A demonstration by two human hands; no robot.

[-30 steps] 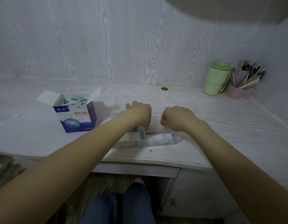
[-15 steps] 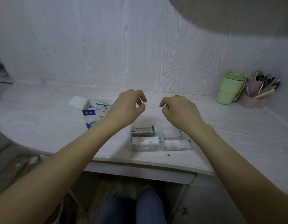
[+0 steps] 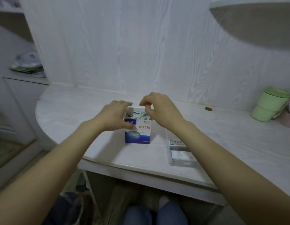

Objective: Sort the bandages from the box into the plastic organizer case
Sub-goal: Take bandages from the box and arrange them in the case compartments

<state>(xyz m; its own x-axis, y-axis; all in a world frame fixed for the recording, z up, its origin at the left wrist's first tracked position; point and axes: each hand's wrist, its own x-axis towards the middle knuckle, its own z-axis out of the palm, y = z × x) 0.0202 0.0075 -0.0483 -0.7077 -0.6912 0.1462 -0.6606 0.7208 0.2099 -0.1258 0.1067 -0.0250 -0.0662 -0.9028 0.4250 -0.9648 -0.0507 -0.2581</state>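
Note:
The blue-and-white bandage box (image 3: 141,133) stands open on the white desk (image 3: 72,111), with several wrapped bandages (image 3: 137,114) showing inside. My left hand (image 3: 115,116) holds the box from its left side, thumb on the front face. My right hand (image 3: 160,109) hovers over the opening's right edge, its fingers curved and thumb apart from them, with nothing visible between them. The clear plastic organizer case (image 3: 181,159) lies to the right near the desk's front edge. It holds bandages, and my right forearm partly hides it.
A green lidded cup (image 3: 269,107) stands at the far right against the wall, with a pink holder (image 3: 289,121) beside it. A brass cable cap (image 3: 208,108) sits in the desk. A shelf with bagged items (image 3: 27,65) is at the left.
Both hands left the organizer case and moved left to the box. The view swung left with them. My left hand took hold of the box.

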